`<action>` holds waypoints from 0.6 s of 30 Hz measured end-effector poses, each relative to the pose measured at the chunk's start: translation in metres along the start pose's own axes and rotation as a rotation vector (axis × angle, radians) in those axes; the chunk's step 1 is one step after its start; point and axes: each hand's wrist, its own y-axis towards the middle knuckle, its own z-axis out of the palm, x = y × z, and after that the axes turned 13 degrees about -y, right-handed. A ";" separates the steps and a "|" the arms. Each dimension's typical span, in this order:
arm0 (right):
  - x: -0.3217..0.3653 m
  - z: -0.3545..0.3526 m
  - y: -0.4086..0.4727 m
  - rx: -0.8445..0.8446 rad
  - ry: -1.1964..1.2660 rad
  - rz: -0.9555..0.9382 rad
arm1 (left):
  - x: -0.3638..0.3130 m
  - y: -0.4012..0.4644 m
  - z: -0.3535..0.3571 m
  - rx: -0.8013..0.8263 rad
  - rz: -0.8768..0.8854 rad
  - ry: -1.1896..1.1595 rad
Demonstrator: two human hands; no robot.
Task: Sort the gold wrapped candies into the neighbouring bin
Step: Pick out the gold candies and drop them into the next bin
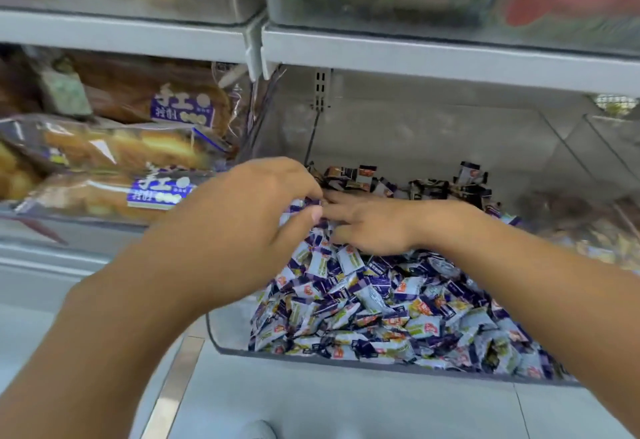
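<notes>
A clear plastic bin [228, 331] on a shop shelf holds a heap of purple-and-white wrapped candies [381, 307]. Darker gold-and-black wrapped candies [349, 175] lie along the back of the same bin. My left hand [242, 210] reaches in from the left, thumb and fingers pinched on a purple-wrapped candy at the top of the heap. My right hand [374, 227] comes in from the right, palm down, fingers spread on the candies and touching the left hand's fingertips. What lies under the right palm is hidden.
Left of the bin, a clear bin holds bagged bread [138, 147] with purple labels. Another clear bin [595, 224] stands to the right. A grey shelf edge [415, 57] runs overhead with more bins above. The grey floor [311, 404] lies below.
</notes>
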 end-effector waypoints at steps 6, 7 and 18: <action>0.008 0.000 -0.050 0.218 -0.066 -0.011 | 0.030 -0.006 0.000 0.047 -0.107 -0.112; 0.011 0.000 -0.058 0.245 -0.072 -0.002 | 0.030 -0.006 0.000 0.040 -0.113 -0.118; 0.030 -0.015 0.024 -0.115 0.127 -0.021 | 0.026 -0.005 -0.001 0.026 -0.208 -0.131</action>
